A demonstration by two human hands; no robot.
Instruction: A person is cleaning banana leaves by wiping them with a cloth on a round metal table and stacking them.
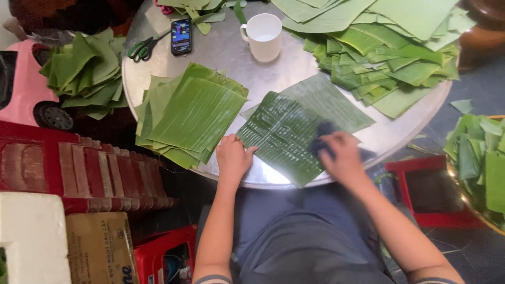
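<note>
Left hand (233, 156) flat, pinning the banana leaf (284, 135); right hand (342, 155) gripping a dark cloth (322, 138). Rub too hard and that leaf could split along its ribs.

The round metal tabletop (236, 63) carries one white ceramic mug (264, 36), one black smartphone (181, 36), one pair of green-handled scissors (143, 47) and one dark blue cloth (322, 138). Cut green banana leaves lie on it in three stacks: one at the left (189, 113), one large at the right (389, 58) and one small at the far edge (197, 10), with two single dark leaves (284, 134) between. Off the tabletop there are two more leaf heaps (87, 73), one pink toy car (23, 84) and two hands.
</note>
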